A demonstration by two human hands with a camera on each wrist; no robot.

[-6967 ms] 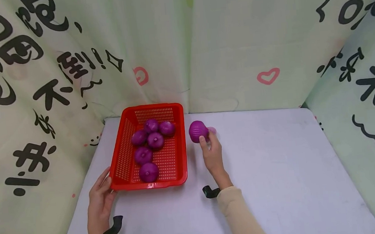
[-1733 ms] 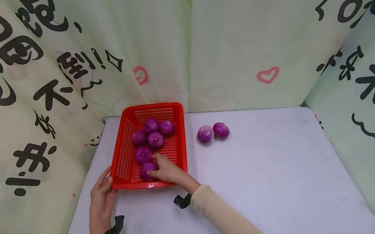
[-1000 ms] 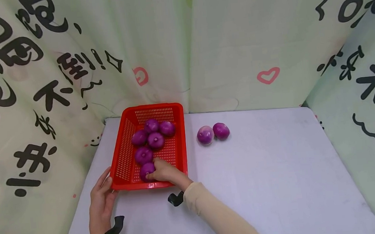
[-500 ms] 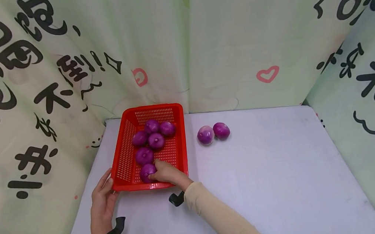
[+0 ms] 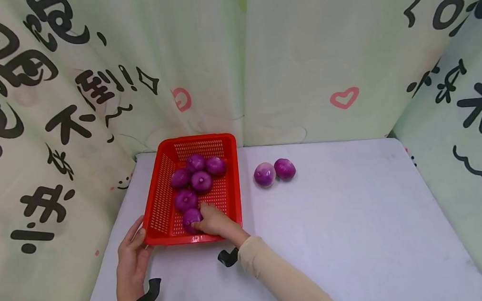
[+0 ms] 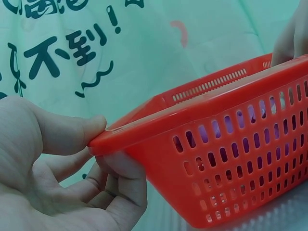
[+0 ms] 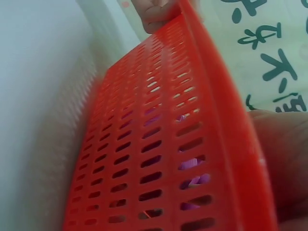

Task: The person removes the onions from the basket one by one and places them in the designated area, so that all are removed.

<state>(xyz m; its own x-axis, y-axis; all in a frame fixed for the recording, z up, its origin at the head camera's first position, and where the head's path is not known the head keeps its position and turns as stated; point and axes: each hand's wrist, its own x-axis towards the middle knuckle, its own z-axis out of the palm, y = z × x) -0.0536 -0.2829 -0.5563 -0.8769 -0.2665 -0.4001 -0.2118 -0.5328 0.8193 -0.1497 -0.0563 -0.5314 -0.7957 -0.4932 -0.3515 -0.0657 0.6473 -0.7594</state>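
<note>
A red perforated plastic basket [image 5: 218, 237] stands at the left of the table, with several purple onions [image 5: 201, 181] inside. My left hand [image 5: 131, 265] pinches its rim near the front left corner; the left wrist view shows the thumb [image 6: 72, 132] above the rim and curled fingers below it. Inside the basket, my right hand [image 5: 217, 222] grips the frontmost onion [image 5: 190, 220] from its right side. In the right wrist view the basket wall [image 7: 159, 125] hides the grip, and only purple patches show through the slots.
On the white table [image 5: 339, 237], two onions lie side by side right of the basket: a paler one [image 5: 264, 174] and a darker one [image 5: 285, 169]. A printed curtain [image 5: 293, 60] surrounds the table at the back and sides.
The onion my right hand held seven seconds ago now lies on the table beside another. That hand has moved left into the basket and grips the frontmost onion, which has just shifted slightly right.
</note>
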